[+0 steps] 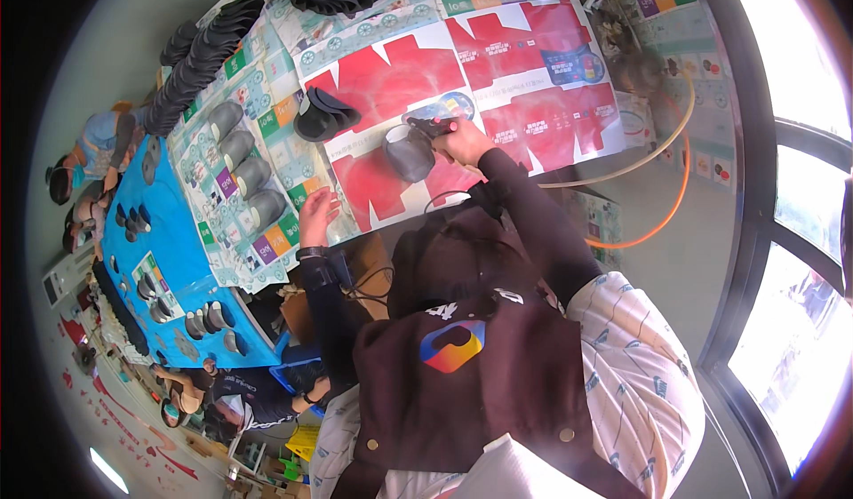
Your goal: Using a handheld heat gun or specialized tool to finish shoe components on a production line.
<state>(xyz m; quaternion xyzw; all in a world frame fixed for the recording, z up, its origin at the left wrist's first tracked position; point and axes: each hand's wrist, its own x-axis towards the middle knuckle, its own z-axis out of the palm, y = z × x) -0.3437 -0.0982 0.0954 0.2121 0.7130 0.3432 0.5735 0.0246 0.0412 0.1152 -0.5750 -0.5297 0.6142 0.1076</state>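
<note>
My right hand (pixel 464 143) is closed round a dark hand tool with a red part (pixel 431 126); its exact kind is unclear. Right beside the tool stands a dark grey, rounded shoe-upper-like piece (pixel 409 154) on the red and white printed sheet (pixel 382 77). At the table's near edge, my left hand (pixel 318 215) has its fingers apart and nothing in it. A fanned stack of black sole-shaped pieces (pixel 324 115) lies on the sheet, farther off than the left hand. Several similar grey rounded pieces (pixel 251 176) stand in a row to its left.
Long rows of black sole-shaped pieces (pixel 200 63) line the table's far left. A blue table (pixel 169 223) with more grey pieces adjoins on the left, with people (pixel 240 401) beside it. An orange hose (pixel 682 188) and a pale hose (pixel 653 151) curve along the right.
</note>
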